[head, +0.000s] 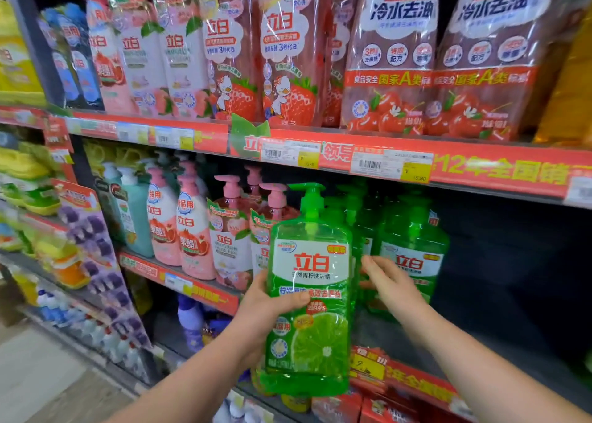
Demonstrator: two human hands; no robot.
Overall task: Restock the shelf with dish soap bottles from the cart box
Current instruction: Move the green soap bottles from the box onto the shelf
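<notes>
A green lime dish soap bottle (309, 297) with a pump top is upright in front of the middle shelf, gripped around its left side by my left hand (266, 307). My right hand (389, 281) is just right of it, fingers apart, holding nothing, close to the green bottles (413, 253) standing on the middle shelf (512, 352). The cart box is out of view.
Pink pump bottles (230, 233) stand left of the green ones. Dark bare shelf space lies right of the green bottles. The upper shelf (352, 156) carries red refill packs (390, 57) and price tags. Red boxes (384, 406) sit on the shelf below.
</notes>
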